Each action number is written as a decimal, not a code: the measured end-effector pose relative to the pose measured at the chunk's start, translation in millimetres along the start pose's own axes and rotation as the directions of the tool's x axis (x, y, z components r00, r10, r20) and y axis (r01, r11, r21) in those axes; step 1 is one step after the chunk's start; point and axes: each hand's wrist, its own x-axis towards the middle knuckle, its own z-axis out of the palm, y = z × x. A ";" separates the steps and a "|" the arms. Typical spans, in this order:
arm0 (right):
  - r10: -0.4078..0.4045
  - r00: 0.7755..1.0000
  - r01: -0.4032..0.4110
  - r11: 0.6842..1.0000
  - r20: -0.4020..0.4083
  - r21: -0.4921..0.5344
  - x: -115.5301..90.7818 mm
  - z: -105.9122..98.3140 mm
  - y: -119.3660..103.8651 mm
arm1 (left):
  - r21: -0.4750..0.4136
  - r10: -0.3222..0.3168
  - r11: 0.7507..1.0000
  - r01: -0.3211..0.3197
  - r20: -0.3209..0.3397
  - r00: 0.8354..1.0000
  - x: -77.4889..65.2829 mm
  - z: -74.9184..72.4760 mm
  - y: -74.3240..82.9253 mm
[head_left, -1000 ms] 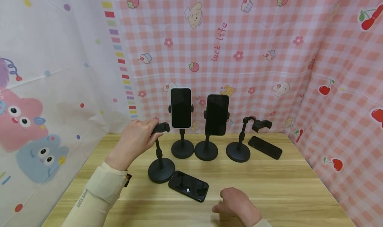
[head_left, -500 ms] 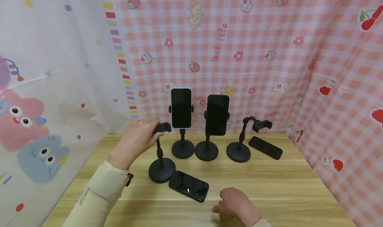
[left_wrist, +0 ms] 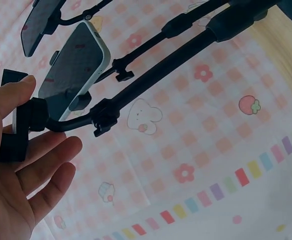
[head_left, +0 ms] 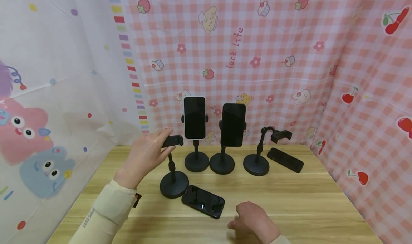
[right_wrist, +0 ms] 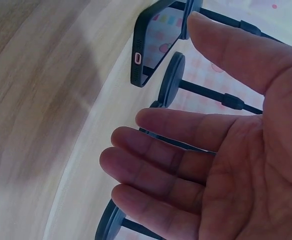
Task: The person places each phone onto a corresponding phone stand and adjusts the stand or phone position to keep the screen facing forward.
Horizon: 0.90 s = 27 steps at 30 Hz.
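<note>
My left hand (head_left: 143,157) grips the clamp head of a black phone stand (head_left: 174,184) at the front left. In the left wrist view the thumb (left_wrist: 16,95) lies along one side of the clamp (left_wrist: 16,125), with the fingers on the other side. The clamp holds no phone. A black phone (head_left: 203,201) lies face up on the table, right beside that stand's round base. To the right of this phone, my right hand (head_left: 252,220) stays low by the table with nothing in it. Its fingers (right_wrist: 151,175) are loosely bent in the right wrist view.
Behind stand two more stands, one bearing a white-edged phone (head_left: 195,118), the other a black phone (head_left: 233,125). At the right is a stand with a bare clamp (head_left: 281,136), and a phone (head_left: 285,160) lies near it. Patterned cloth (head_left: 273,36) surrounds the wooden table (head_left: 289,201).
My left hand and the clamp have dipped slightly, and the clamp's angle differs a little. The head view has shifted a touch. My right hand and the lying phone have stayed put.
</note>
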 end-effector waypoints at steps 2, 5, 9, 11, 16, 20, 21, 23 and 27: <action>-0.003 1.000 0.003 1.000 0.000 -0.005 0.4 -0.8 0.0 | -0.002 -0.012 1.000 0.012 0.000 1.000 -1.3 0.1 0.2; -0.010 1.000 0.010 1.000 -0.005 -0.014 0.1 -1.4 -0.5 | -0.012 -0.032 0.999 0.032 0.004 0.999 -3.0 0.1 0.1; -0.014 1.000 0.014 1.000 -0.008 -0.014 -0.3 -1.7 -1.8 | -0.029 -0.072 0.997 0.072 0.018 0.997 -6.2 -0.2 -1.8; -0.012 1.000 0.012 1.000 -0.006 -0.011 0.1 -2.1 -2.2 | -0.034 -0.091 0.995 0.092 0.028 0.995 -8.9 -0.2 -3.9; -0.015 1.000 0.015 1.000 -0.008 -0.020 0.4 -2.3 -2.9 | -0.022 -0.127 0.991 0.129 0.067 0.990 -16.9 0.2 -10.4; -0.019 1.000 0.019 0.999 -0.012 -0.026 0.5 -2.5 -3.6 | -0.017 -0.172 0.984 0.176 0.127 0.977 -22.6 0.4 -13.5; -0.021 1.000 0.020 0.999 -0.013 -0.028 0.1 -3.0 -4.2 | -0.019 -0.188 0.981 0.192 0.143 0.972 -23.8 0.6 -13.8; -0.023 1.000 0.023 0.999 -0.016 -0.029 0.4 -3.3 -4.7 | -0.021 -0.220 0.974 0.227 0.174 0.960 -26.4 1.2 -14.3; -0.029 0.999 0.029 0.999 -0.023 -0.038 1.1 -3.9 -5.7 | -0.009 -0.271 0.960 0.279 0.207 0.940 -33.2 3.6 -15.9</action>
